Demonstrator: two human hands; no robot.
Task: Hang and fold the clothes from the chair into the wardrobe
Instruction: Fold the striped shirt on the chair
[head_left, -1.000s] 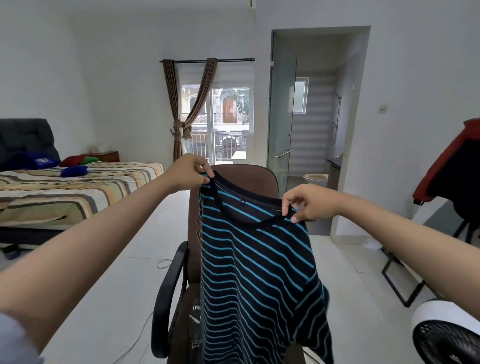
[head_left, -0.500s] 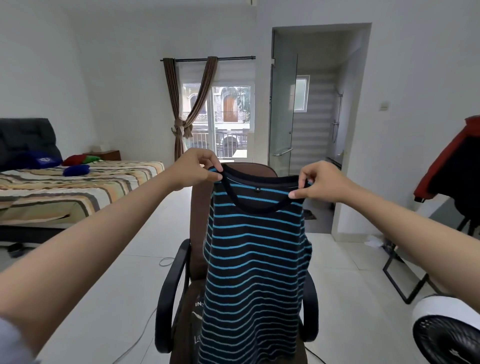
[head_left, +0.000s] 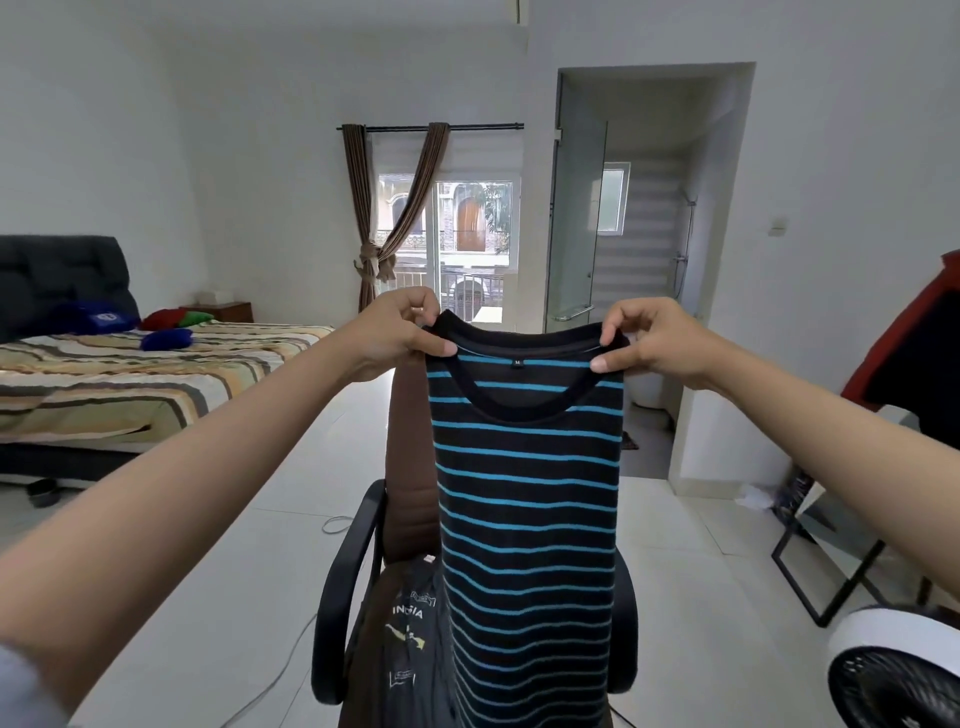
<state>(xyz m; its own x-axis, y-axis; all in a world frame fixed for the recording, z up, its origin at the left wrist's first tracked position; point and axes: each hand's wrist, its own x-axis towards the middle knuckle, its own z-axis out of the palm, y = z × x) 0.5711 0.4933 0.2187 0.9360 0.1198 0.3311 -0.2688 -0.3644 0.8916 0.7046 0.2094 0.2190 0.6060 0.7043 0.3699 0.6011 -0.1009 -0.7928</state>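
Held up by its collar corners: black knit shirt with blue stripes (head_left: 527, 493), pinched by left hand (head_left: 402, 332) and right hand (head_left: 649, 340), hung lengthwise straight down before brown office chair (head_left: 410, 467), equally near both.

Black shirt (head_left: 527, 499) with blue stripes hangs upright, held up by its shoulders, collar on top, in front of brown chair (head_left: 410, 467). Dark printed garment (head_left: 410, 639) lies crumpled on the chair seat, beside the shirt.
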